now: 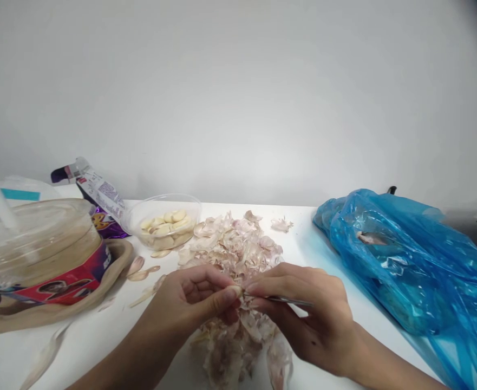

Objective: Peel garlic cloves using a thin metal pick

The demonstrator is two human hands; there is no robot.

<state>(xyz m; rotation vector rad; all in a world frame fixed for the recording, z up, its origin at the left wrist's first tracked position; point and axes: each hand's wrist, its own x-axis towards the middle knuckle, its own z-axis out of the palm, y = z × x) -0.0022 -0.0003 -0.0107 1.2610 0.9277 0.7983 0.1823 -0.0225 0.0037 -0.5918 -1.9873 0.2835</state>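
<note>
My left hand [200,298] is closed, pinching a small pale garlic clove [237,291] between thumb and fingers. Close against it from the right, my right hand [313,311] grips a thin metal tool [291,300]; most of the tool is hidden by the fingers, so its kind does not show. Both hands are above a heap of papery garlic skins [234,241] on the white table. Behind my left hand, a clear plastic bowl [197,208] holds several peeled cloves [169,223]. Unpeeled cloves [137,270] lie on the table in front of the bowl.
At the left stands a large lidded drink cup [59,279] with a straw, in a brown cardboard holder [118,265]. A purple wrapper [104,197] leans behind it. A crumpled blue plastic bag [404,260] covers the right side. The wall rises just beyond the table.
</note>
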